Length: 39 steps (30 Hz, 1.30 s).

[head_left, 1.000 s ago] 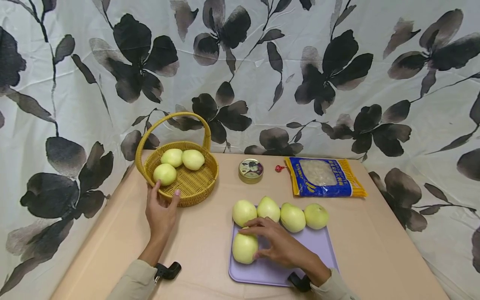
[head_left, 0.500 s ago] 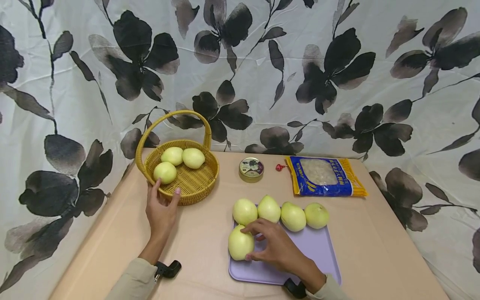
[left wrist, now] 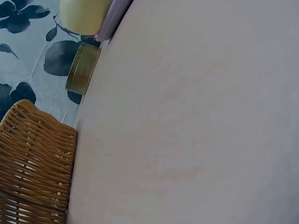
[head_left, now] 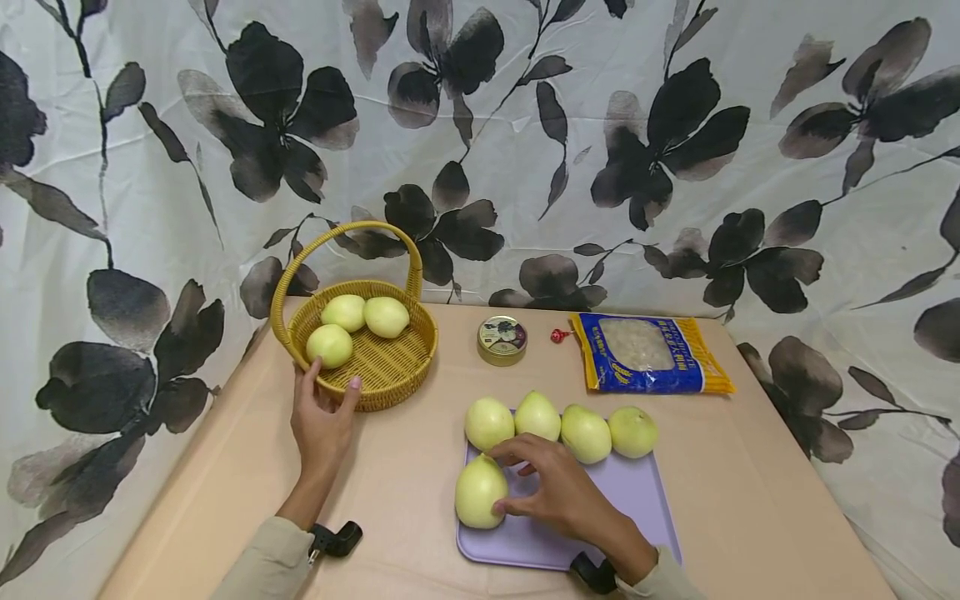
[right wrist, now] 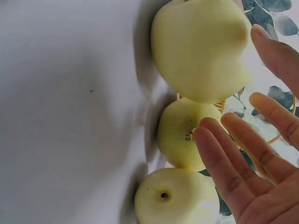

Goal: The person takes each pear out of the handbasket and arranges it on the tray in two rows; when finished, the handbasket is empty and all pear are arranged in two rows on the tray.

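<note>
My left hand (head_left: 322,425) holds the near-left rim of a yellow wicker basket (head_left: 386,371), thumb and forefinger at the wall; its other fingers are partly hidden. Three pale green pears (head_left: 386,318) lie inside. On the near left of a lilac tray (head_left: 637,517) a pear (head_left: 480,493) stands stem up. Right beside it is my right hand (head_left: 558,487), thumb and forefinger parted at its side. The right wrist view shows the fingers (right wrist: 233,179) spread and the thumb close to a pear (right wrist: 201,51). Several pears (head_left: 587,435) line the tray's far edge.
A round tin (head_left: 502,342) stands between the basket and a blue-and-yellow food packet (head_left: 645,354). Next to the packet lies a small red-wrapped item (head_left: 558,336). A floral cloth (head_left: 525,167) hangs behind the table. The wicker wall (left wrist: 35,163) appears low in the left wrist view.
The near-left pear has shifted slightly left and now stands with its stem up. My right hand moved left with it, and its fingers have loosened. The left hand and basket stay put.
</note>
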Each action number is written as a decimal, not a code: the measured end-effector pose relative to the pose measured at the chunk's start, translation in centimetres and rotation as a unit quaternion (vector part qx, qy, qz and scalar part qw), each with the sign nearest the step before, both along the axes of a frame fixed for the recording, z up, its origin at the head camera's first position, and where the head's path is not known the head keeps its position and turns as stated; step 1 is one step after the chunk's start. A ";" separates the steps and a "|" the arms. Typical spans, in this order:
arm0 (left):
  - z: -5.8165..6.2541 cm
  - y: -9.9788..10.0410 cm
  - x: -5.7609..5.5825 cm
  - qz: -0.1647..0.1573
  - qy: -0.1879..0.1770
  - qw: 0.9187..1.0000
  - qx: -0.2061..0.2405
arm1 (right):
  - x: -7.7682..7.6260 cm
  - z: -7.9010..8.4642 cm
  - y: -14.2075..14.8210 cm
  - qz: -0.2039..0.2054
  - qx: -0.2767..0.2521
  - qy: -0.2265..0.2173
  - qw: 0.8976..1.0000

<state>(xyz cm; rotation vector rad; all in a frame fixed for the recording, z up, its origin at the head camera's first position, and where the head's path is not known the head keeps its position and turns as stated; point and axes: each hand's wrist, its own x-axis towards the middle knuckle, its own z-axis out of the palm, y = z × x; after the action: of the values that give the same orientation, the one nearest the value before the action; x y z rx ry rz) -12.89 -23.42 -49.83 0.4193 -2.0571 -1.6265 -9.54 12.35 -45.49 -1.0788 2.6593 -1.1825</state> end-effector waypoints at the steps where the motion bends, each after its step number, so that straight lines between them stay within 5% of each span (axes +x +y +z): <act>1: 0.0 0.0 0.0 0.000 0.000 1.000 -0.001 | 0.0 0.1 0.0 0.001 0.002 0.002 1.000; 14: -0.2 -0.1 -0.1 0.001 0.001 1.000 -0.010 | -2.0 4.2 -1.5 -0.007 -0.036 0.037 0.999; 28: -0.2 0.0 0.0 0.003 -0.001 1.000 -0.008 | -7.2 9.3 -5.8 -0.008 -0.068 0.109 0.992; 39: -0.3 0.1 -0.1 0.009 -0.003 1.000 -0.019 | -10.8 10.5 -10.7 0.021 -0.056 0.116 0.991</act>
<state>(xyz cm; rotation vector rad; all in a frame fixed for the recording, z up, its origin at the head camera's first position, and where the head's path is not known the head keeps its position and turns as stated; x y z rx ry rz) -13.00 -23.34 -50.10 0.4279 -2.0797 -1.5752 -20.30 1.69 -34.97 -1.3618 2.7499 -1.2856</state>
